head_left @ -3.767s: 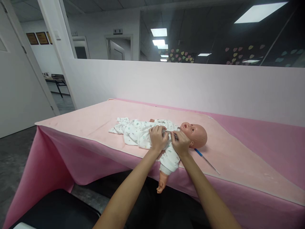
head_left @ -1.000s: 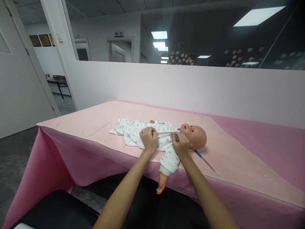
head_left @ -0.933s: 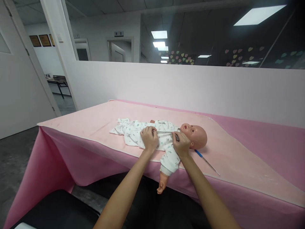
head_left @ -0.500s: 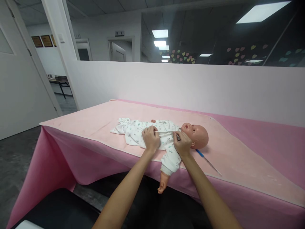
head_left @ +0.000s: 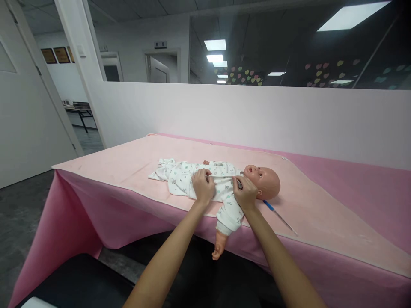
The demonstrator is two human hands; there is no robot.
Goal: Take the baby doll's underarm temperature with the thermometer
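On the pink table lies a baby doll (head_left: 266, 182) on its back, its head to the right. It wears a white printed outfit (head_left: 180, 177). My left hand (head_left: 204, 186) is closed in a pinch over the doll's middle. Near the doll's neck my right hand (head_left: 245, 192) is pinched too. Between the two hands a pale edge of the outfit's front is drawn straight. A small dark patch shows at the right fingers; I cannot tell what it is. The doll's near arm (head_left: 221, 241) hangs over the table's front edge.
A thin tool with a blue handle (head_left: 269, 205) lies right of my right forearm, below the doll's head. A pink cloth (head_left: 337, 235) covers the table and drapes down its front. Behind stands a white wall (head_left: 250, 117) with a window (head_left: 257, 42). A black seat (head_left: 80, 278) is at lower left.
Almost nothing differs. Both hands keep the same pinch on the outfit, and the whole view has shifted very slightly.
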